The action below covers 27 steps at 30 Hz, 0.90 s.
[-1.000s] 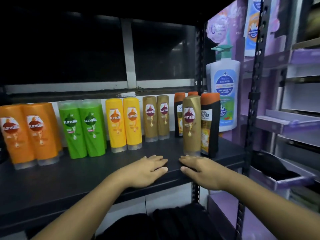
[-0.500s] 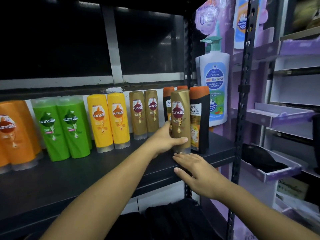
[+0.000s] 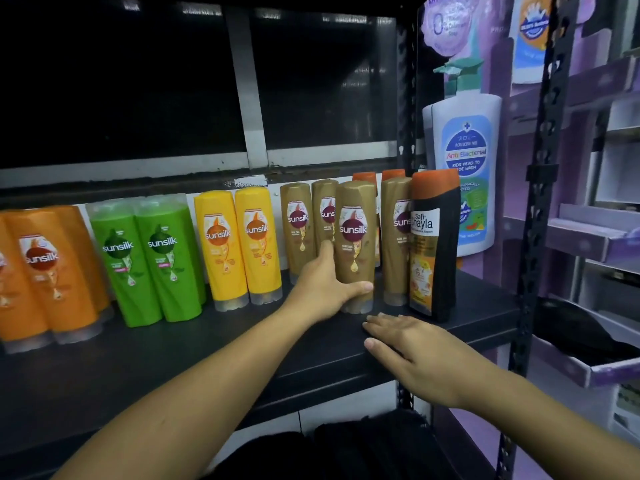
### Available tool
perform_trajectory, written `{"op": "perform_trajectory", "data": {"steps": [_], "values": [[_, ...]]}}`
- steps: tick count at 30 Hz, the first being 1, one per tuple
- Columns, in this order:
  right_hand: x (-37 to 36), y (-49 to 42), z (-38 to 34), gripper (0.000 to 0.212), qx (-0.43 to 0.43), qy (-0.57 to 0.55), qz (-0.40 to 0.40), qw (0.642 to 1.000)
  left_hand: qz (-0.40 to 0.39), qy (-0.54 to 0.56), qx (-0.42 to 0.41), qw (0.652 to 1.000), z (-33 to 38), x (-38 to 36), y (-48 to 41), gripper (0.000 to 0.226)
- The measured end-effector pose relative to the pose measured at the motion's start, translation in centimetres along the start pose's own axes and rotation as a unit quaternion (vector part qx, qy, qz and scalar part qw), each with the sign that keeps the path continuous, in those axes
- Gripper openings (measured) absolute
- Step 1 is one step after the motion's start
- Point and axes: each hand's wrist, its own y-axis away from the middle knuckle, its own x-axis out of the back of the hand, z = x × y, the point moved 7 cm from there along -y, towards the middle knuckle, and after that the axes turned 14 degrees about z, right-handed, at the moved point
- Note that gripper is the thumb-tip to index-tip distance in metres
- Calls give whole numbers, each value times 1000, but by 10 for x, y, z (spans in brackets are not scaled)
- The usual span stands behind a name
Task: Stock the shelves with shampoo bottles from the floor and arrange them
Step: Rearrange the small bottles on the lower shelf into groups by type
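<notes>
1. front gold bottle (image 3: 356,244): sunsilk label, upright on its clear cap, the left hand (image 3: 323,289) gripping its lower part.
2. 3 other gold bottles (image 3: 298,226): upright behind and beside it.
3. yellow pair (image 3: 221,244), green pair (image 3: 162,258), orange bottles (image 3: 52,271): upright in a row to the left.
4. black bottle (image 3: 433,251): orange cap up, at the right end of the dark shelf (image 3: 173,358).

Dim light. Black rack post (image 3: 539,202) just R of right hand (image 3: 426,358); purple shelves (image 3: 588,233) beyond it; dark white-framed panel (image 3: 246,98) behind.
</notes>
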Motion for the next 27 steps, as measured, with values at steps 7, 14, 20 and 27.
{"op": "perform_trajectory", "data": {"steps": [7, 14, 20, 27], "values": [[-29, -62, -1, 62, -18, -9, -114, 993, 96, -60, 50, 992, -42, 35, -25, 72], [-43, -83, 5, 65, -55, -15, -117, 991, 128, -113, 47, 984, -55, 29, -28, 57], [-46, -79, 8, 66, -53, 6, -96, 994, 131, -123, 70, 981, -58, 25, -29, 53], [-38, -77, 8, 65, -64, -5, -59, 996, 143, -145, 75, 976, -65, 28, -30, 49]]}}
